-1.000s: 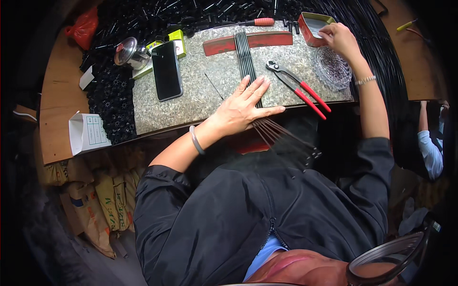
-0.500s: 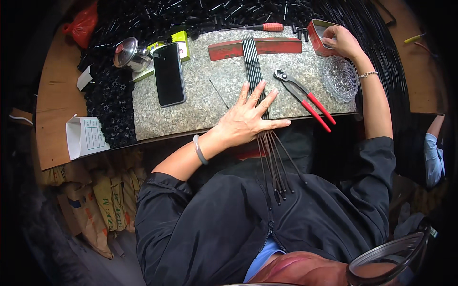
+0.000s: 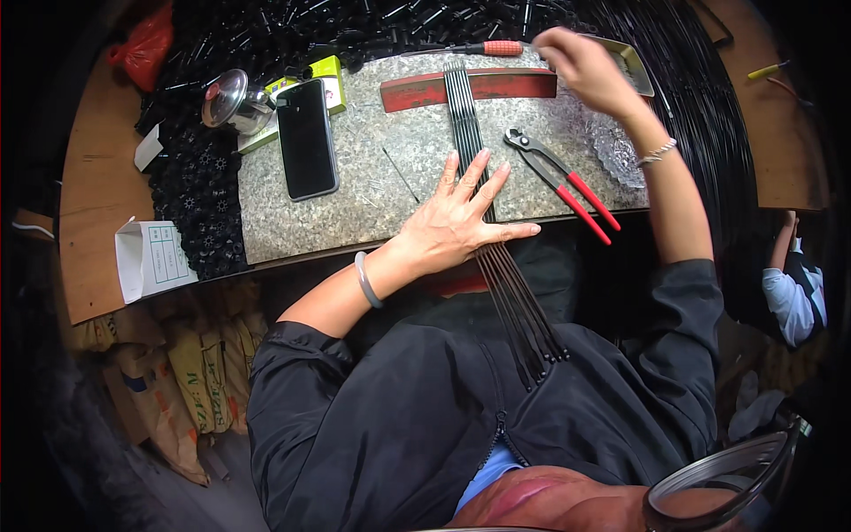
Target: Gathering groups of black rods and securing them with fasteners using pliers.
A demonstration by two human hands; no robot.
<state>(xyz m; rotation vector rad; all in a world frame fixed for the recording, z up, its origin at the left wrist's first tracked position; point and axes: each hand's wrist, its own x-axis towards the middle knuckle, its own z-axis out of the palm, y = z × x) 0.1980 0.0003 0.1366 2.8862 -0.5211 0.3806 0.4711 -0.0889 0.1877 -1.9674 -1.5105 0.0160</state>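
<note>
My left hand (image 3: pixel 454 215) lies with spread fingers on a row of thin black metal rods (image 3: pixel 464 120), pressing them to the speckled stone slab (image 3: pixel 363 226). Their far ends cross a red bar (image 3: pixel 519 84); the near ends, tipped with small knobs, stick out past the slab's edge over my lap. My right hand (image 3: pixel 585 73) hovers at the far right of the slab, fingertips pinched; what they hold, if anything, is too small to make out. Beside it, partly behind the wrist, are an open box (image 3: pixel 640 75) and a clear glass dish (image 3: pixel 612 155).
Red-handled pliers (image 3: pixel 567 186) lie right of the rods, a phone (image 3: pixel 307 142) to the left. A red-handled tool (image 3: pixel 503 48) lies at the slab's far edge. A lidded glass jar (image 3: pixel 235 102), a white carton (image 3: pixel 152 259) and heaps of black parts (image 3: pixel 199 208) surround the slab.
My right hand has come out of the box and moved left toward the red bar's right end. The rods' near ends have drawn closer together and shifted right. My left hand stays on them.
</note>
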